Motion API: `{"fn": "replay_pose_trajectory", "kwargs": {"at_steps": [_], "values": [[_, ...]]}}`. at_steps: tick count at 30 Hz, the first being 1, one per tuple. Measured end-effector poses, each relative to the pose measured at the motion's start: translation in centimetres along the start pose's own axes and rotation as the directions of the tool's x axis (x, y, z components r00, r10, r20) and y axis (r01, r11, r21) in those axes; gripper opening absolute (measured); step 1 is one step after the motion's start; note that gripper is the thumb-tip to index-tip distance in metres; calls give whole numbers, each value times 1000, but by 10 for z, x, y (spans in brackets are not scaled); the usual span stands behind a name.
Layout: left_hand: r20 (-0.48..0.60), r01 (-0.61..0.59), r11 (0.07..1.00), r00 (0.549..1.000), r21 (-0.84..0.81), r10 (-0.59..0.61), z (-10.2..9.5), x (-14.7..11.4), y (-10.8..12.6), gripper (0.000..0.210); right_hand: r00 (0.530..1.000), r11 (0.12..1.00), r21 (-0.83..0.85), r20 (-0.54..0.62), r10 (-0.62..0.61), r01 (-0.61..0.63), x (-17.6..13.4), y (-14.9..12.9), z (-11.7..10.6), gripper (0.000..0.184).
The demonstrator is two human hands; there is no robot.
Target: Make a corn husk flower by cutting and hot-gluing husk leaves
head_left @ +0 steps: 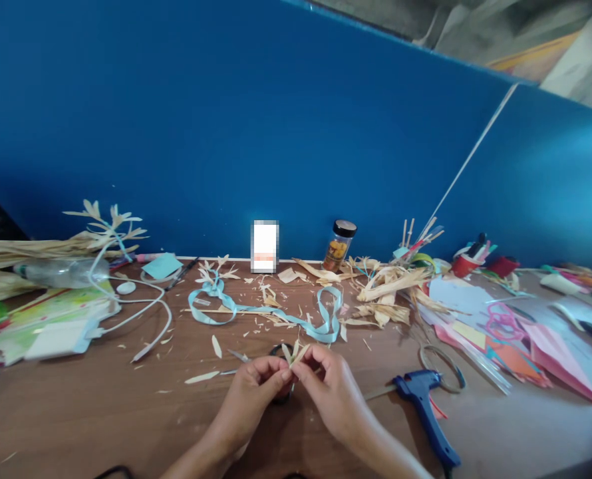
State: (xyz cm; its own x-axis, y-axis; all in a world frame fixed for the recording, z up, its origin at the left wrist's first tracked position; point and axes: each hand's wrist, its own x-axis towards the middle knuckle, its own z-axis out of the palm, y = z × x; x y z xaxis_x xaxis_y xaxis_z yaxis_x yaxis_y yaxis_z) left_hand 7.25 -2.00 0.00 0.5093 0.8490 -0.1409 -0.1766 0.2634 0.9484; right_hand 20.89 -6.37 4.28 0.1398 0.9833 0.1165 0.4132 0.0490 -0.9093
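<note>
Low over the brown table, my left hand (260, 389) and my right hand (328, 386) meet fingertip to fingertip. Both pinch the base of a small pale corn husk flower (293, 354), whose narrow petals point up and outward. Behind and below my fingers lie scissors (237, 356), their handles mostly hidden by my hands. Loose husk petals (217, 346) are scattered to the left of them. Just beyond my hands, a light blue ribbon (266, 311) runs in loops across the table.
At right lies a blue glue gun (428, 406), beside a tape ring (443, 368) and pink paper (558, 359). Dried husks (390, 286) are heaped behind it. A black-lidded jar (338, 246) stands near the blue partition (216, 133). A white cable (163, 316) and plastic bottle (61, 273) lie left.
</note>
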Motion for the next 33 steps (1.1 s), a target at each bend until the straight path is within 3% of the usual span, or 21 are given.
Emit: {"fn": "replay_pose_trajectory", "kwargs": {"at_steps": [13, 24, 29, 33], "values": [[-30, -40, 998, 999, 47, 41, 5, -1, 3, 25, 1000, 999, 48, 27, 4, -5, -1, 5, 4, 13], [-49, 45, 999, 998, -27, -46, 4, -1, 8, 23, 1000, 1000, 0, -23, 15, -15, 3, 4, -1, 15], [-48, -25, 999, 998, 21, 26, 1, 0, 4, 21, 1000, 1000, 6, 6, -7, 7, 2, 3, 1, 15], [-70, 3, 1000, 998, 27, -1, 0, 1, 5, 20, 999, 1000, 0, 45, -6, 6, -1, 1, -5, 13]]}}
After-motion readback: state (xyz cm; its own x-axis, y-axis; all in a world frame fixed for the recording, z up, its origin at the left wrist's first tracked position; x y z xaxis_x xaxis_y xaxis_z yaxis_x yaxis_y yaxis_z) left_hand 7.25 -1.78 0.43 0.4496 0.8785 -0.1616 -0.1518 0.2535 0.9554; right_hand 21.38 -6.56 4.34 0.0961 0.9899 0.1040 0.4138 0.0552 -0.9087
